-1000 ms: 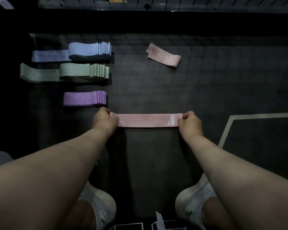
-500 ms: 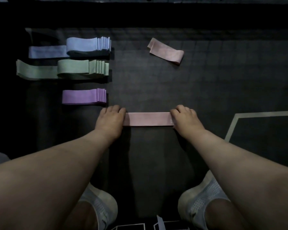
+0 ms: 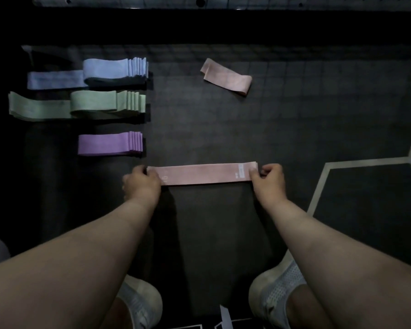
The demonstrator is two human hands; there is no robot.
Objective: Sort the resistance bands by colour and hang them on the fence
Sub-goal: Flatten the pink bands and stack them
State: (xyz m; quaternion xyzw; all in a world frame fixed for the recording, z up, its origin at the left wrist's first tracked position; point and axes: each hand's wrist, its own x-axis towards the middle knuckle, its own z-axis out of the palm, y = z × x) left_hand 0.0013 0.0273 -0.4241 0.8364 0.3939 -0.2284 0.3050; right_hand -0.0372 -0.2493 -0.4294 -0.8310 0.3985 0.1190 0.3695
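**First onlooker:** What has the person got hold of, down on that dark floor [image 3: 294, 119]?

**Second onlooker:** A pink resistance band [image 3: 204, 174], drawn out flat and level between both hands, straight ahead of the white shoes [image 3: 278, 288]. The left hand [image 3: 141, 184] has its fingers curled over the band's left end. The right hand [image 3: 268, 179] pinches the right end between thumb and fingers, beside a pale printed label [image 3: 241, 172]. Whether the band touches the floor or sits just above it, I cannot tell.

**First onlooker:** And the other bands?

**Second onlooker:** Sorted into piles off to the left, well apart from the right hand. The purple stack [image 3: 109, 144] lies nearest, just beyond the left hand. Farther out is the green stack [image 3: 105, 103], with a longer green band [image 3: 38, 106] spread leftward from under it. Beyond that is the blue stack [image 3: 115, 70], with a single blue band [image 3: 55, 79] flat at its left side. Each pile's layers are stepped at the right end.

**First onlooker:** Anything loose?

**Second onlooker:** A second pink band [image 3: 227, 76], folded and lying at a slant, beyond the held one and apart from every pile. A pale painted line [image 3: 356, 161] angles across the floor to the right of the right hand.
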